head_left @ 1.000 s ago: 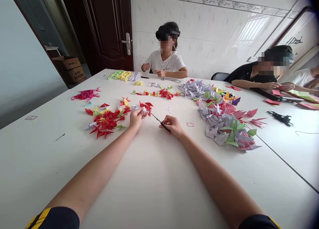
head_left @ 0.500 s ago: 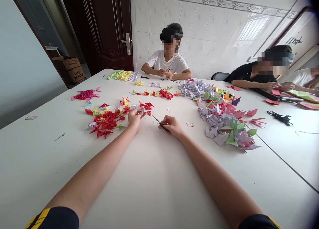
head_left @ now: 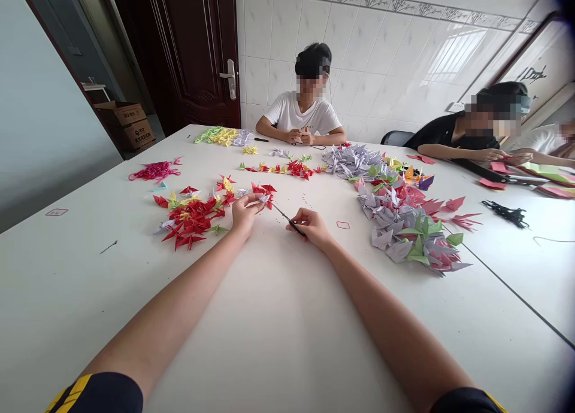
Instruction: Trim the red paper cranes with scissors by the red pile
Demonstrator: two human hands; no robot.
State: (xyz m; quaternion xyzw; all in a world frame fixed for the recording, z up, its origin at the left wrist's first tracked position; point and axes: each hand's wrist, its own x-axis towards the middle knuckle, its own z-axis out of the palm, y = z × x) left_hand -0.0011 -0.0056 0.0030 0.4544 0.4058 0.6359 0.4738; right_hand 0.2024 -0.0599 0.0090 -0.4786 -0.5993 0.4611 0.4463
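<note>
My left hand pinches a small pale lilac paper crane between thumb and fingers. Closed around the dark handles of a pair of slim scissors, my right hand rests close to the tabletop. The metal blades point up and left toward the crane, their tips near it. Just behind my left fingers lie red paper cranes. Left of that hand spreads a pile of mostly red cranes, mixed with yellow and lilac ones.
A large heap of lilac, pink and green cranes covers the right side of the white table. Pink cords lie at left, black cord at right. Across sits a person in white; others work at right.
My left hand has shifted slightly right, and the lilac crane shows more clearly in its fingers. The scissors stay nearly in place. The person opposite has moved their head a little.
</note>
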